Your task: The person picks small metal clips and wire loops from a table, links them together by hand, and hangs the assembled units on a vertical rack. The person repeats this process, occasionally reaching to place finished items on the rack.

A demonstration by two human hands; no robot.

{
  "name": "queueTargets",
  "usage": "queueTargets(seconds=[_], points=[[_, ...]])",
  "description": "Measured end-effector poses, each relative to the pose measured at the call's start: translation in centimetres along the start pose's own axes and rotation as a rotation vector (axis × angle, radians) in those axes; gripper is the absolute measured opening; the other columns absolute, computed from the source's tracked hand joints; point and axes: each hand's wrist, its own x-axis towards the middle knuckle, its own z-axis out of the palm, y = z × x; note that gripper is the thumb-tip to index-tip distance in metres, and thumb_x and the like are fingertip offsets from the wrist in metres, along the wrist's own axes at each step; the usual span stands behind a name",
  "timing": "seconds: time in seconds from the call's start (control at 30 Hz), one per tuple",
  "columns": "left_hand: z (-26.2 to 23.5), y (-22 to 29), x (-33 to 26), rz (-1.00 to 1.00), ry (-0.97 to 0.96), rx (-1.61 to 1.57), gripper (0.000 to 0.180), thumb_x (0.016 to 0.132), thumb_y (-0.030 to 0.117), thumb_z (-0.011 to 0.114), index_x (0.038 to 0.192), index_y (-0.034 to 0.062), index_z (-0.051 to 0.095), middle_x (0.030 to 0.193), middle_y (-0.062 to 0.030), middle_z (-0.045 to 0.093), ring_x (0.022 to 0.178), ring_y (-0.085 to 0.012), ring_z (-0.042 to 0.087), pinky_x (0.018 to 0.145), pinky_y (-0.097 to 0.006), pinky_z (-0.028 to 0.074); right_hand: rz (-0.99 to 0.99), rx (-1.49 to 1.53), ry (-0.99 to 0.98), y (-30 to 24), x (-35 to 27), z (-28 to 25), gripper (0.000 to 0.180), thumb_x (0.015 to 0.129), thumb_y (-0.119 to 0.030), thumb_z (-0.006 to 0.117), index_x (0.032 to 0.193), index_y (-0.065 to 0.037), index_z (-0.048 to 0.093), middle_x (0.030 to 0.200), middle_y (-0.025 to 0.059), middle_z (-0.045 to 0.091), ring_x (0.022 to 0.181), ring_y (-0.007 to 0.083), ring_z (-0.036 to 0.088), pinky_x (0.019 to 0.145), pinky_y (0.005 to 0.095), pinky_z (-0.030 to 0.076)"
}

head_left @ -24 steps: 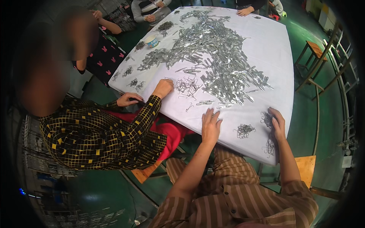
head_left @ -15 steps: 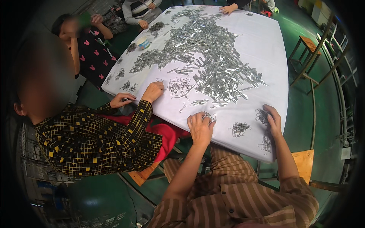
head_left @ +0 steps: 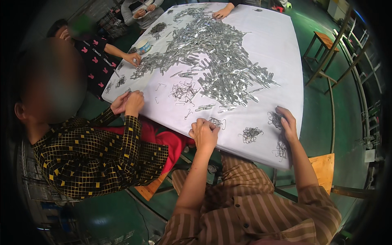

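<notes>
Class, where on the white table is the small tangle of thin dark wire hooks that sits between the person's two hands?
In the head view, the small tangle of wire hooks lies near the white table's near edge, between the left hand and right hand.

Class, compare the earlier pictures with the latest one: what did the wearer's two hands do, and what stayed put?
The left hand drew back from flat on the cloth to the near table edge, its fingers curling beside a small wire tangle. The right hand stayed resting by the wire clumps. The big pile of metal pieces lay unchanged.
</notes>
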Motion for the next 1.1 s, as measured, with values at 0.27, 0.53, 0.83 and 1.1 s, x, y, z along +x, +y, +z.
queueTargets(seconds=[0.27,0.53,0.83,1.1], points=[[0.1,1.6,-0.6,0.138,-0.018,-0.029,0.015,0.068,0.018,0.075,0.071,0.0101,0.062,0.09,-0.0054,0.055,0.093,-0.0262,0.049,0.083,-0.041,0.031,-0.022,-0.028,0.002,-0.2,0.5,-0.3,0.048,0.08,-0.028,0.05,0.113,0.007,0.055,0.113,0.022,0.057,0.107,0.0328,0.054,0.096,0.0371,0.038],[4.9,6.6,-4.5,0.391,-0.137,-0.338,0.014,0.068,0.013,0.074,0.071,0.0085,0.061,0.084,-0.0047,0.053,0.088,-0.0251,0.05,0.078,-0.039,0.033,-0.015,-0.018,-0.001,0.0,0.8,-0.1,0.047,0.081,-0.028,0.049,0.113,0.007,0.055,0.113,0.0212,0.057,0.107,0.032,0.054,0.096,0.0371,0.037],[4.1,1.7,-0.4,0.412,0.144,0.109,0.008,0.075,0.009,0.061,0.074,0.0013,0.064,0.084,-0.011,0.056,0.083,-0.0275,0.054,0.074,-0.039,0.042,0.135,0.244,0.05,0.9,0.5,-0.3,0.041,0.085,-0.024,0.052,0.113,0.006,0.056,0.115,0.0202,0.056,0.11,0.0311,0.053,0.096,0.0363,0.038],[4.9,3.8,0.9,0.401,-0.06,0.471,0.007,0.07,0.004,0.058,0.069,0.0006,0.064,0.08,-0.0128,0.061,0.077,-0.027,0.06,0.066,-0.038,0.05,-0.033,-0.393,0.086,-3.3,5.0,3.1,0.031,0.076,-0.011,0.067,0.104,0.001,0.062,0.103,0.0194,0.059,0.097,0.034,0.056,0.086,0.0352,0.044]])
